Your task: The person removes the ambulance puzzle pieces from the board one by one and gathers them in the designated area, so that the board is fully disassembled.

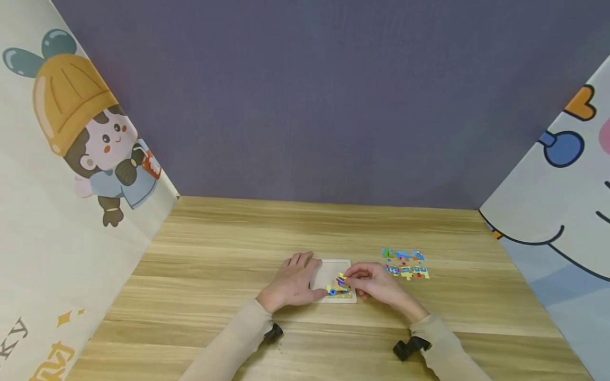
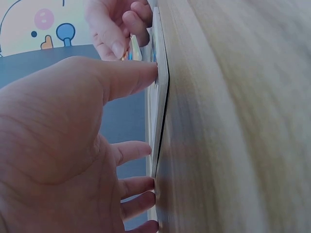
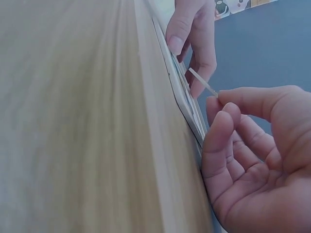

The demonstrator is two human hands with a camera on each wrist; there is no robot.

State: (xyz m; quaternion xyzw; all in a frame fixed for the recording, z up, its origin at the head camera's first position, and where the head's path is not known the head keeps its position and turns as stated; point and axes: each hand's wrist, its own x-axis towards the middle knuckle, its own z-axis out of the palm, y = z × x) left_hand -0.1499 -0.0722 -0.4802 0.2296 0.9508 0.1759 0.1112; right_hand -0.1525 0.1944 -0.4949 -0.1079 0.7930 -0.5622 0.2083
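A shallow pale puzzle frame [image 1: 329, 267] lies on the table between the hands, with a few joined colourful pieces [image 1: 339, 292] in its near right corner. My left hand [image 1: 294, 279] rests over the frame's left side, fingers spread, the thumb on its near edge. Between thumb and forefinger my right hand [image 1: 376, 284] pinches a thin puzzle piece [image 1: 341, 279], yellow and blue on its face, tilted above the joined pieces. Seen edge-on in the right wrist view, the puzzle piece [image 3: 202, 81] sticks out from the fingertips over the frame.
To the right of the frame, several loose puzzle pieces [image 1: 405, 263] lie in rows on the wooden table [image 1: 238, 233]. A dark partition [image 1: 305, 106] stands along the table's back edge, and printed white panels [image 1: 43, 238] flank it on both sides.
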